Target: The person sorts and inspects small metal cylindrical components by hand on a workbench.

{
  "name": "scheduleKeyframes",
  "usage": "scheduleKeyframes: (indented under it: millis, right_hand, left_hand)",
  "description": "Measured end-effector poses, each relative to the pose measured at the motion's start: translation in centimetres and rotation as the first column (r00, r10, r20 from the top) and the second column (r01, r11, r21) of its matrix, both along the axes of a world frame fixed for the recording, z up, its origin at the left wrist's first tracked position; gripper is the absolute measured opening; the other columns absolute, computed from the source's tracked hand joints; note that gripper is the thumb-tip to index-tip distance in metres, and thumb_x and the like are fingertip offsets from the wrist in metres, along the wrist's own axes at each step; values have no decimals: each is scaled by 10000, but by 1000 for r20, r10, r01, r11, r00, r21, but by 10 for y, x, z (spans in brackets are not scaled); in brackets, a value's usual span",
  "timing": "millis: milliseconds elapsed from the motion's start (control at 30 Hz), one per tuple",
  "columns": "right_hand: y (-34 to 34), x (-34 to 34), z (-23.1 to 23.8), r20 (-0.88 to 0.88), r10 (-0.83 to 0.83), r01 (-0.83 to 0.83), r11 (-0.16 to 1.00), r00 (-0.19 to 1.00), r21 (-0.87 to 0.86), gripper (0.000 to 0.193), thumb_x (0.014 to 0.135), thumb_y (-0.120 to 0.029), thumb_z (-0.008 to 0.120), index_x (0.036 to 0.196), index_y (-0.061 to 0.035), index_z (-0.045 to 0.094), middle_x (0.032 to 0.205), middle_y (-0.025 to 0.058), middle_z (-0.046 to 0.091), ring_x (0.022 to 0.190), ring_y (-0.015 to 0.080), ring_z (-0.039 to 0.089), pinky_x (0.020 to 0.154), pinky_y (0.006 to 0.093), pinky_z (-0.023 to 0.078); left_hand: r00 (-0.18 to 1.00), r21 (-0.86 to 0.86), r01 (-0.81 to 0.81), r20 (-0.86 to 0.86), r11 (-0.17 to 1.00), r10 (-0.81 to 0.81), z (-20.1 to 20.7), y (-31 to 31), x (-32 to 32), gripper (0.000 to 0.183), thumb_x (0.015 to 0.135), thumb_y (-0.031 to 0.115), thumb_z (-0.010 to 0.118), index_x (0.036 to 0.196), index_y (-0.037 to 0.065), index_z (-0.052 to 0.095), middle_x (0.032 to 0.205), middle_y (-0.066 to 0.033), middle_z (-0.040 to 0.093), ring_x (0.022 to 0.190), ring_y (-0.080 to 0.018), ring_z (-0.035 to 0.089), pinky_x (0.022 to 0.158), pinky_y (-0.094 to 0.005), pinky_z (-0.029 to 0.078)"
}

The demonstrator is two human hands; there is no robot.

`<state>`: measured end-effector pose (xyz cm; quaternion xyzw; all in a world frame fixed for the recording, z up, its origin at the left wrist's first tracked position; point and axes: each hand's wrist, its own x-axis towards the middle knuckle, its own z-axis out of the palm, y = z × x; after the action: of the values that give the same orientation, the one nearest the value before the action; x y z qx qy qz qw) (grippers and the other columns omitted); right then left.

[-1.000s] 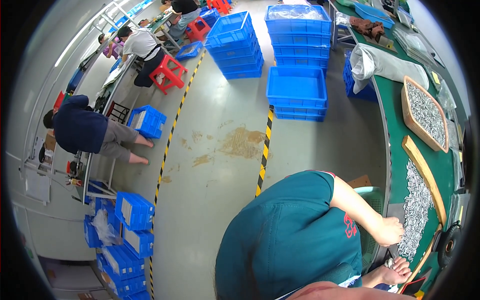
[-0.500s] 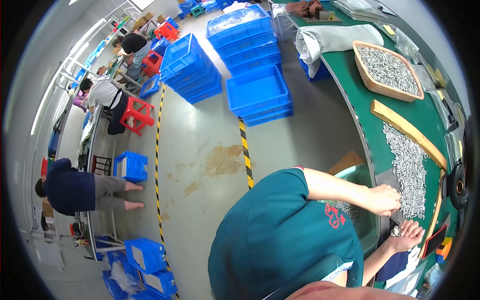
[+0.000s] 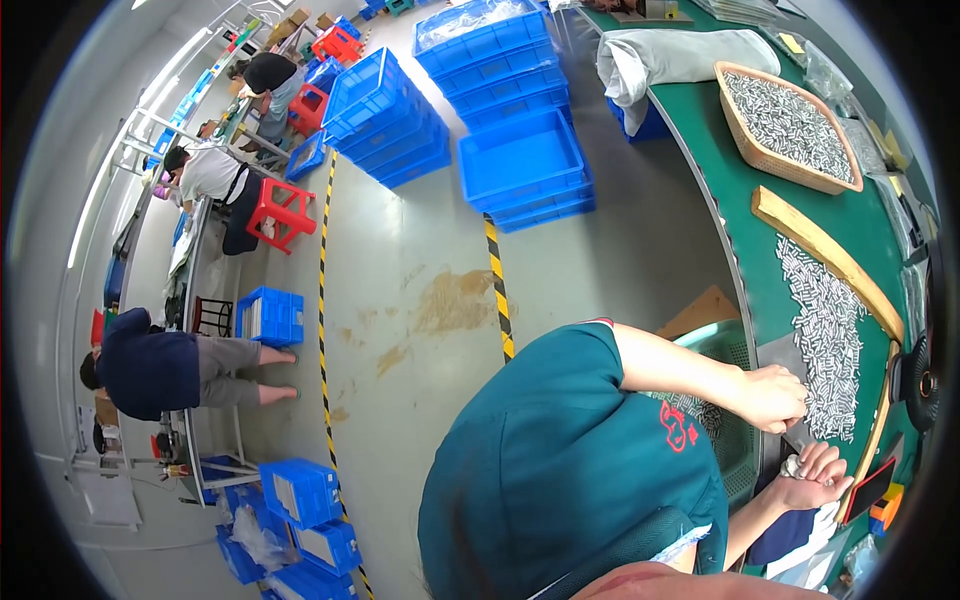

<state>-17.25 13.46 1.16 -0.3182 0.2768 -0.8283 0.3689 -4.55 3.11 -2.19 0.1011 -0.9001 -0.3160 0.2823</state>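
At the right of the frame, my left hand is curled, fingers down, beside a broad heap of small silvery cylinders on the green counter; I cannot tell whether it pinches any. Just below, my right hand is closed around a small crumpled whitish bundle. A pale curved wooden strip borders the heap. I judge the work partway along: a green mesh plastic basket, left of the counter's edge, already holds similar pieces, while the heap lies loose. At upper right, a peach-coloured plastic basket is full too; whether those are done or waiting, I cannot tell.
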Motion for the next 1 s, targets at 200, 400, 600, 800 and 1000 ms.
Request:
scheduleKeyframes:
  millis: [200, 400, 600, 800, 1000]
  right_hand:
    - [0, 8, 3, -44, 21, -23, 998, 999, -57, 395, 902, -305, 304, 552, -122, 291, 493, 0, 286, 426, 88, 258, 430, 221, 223]
    - [0, -3, -2, -6, 70, -70, 997, 998, -38, 366, 897, -271, 310, 563, -121, 300, 497, 2, 289, 430, 94, 258, 435, 228, 239]
    - [-2, -6, -3, -4, 117, -117, 991, 993, -61, 361, 899, -258, 305, 565, -120, 304, 497, 4, 289, 431, 98, 260, 442, 230, 251]
    - [-1, -4, -2, -13, 101, -101, 994, 995, -46, 363, 901, -259, 302, 566, -120, 305, 497, 3, 289, 434, 98, 259, 443, 231, 249]
    - [3, -2, 0, -17, 97, -98, 994, 995, -40, 368, 904, -270, 303, 565, -125, 301, 498, 0, 286, 434, 96, 254, 442, 233, 246]
  left_hand:
    - [997, -6, -20, -76, 1000, 19, -6, 1, -3, 89, 608, 179, 624, 642, 109, 581, 698, -63, 537, 713, -255, 551, 626, -381, 448]
    - [991, -14, -27, -131, 1000, 25, -9, 1, -4, 84, 605, 179, 621, 633, 113, 578, 686, -56, 527, 704, -252, 546, 616, -382, 444]
    - [996, -17, -13, -90, 1000, 11, -6, 0, -2, 69, 611, 182, 614, 634, 122, 588, 686, -52, 525, 709, -250, 547, 624, -380, 450]
    - [996, -21, -24, -89, 999, 22, -5, 1, 1, 63, 619, 184, 613, 638, 128, 592, 697, -48, 527, 725, -243, 548, 630, -376, 451]
    - [994, -35, -40, -104, 999, 36, -5, 6, 2, 59, 619, 185, 618, 636, 135, 591, 699, -36, 525, 729, -239, 546, 625, -370, 448]
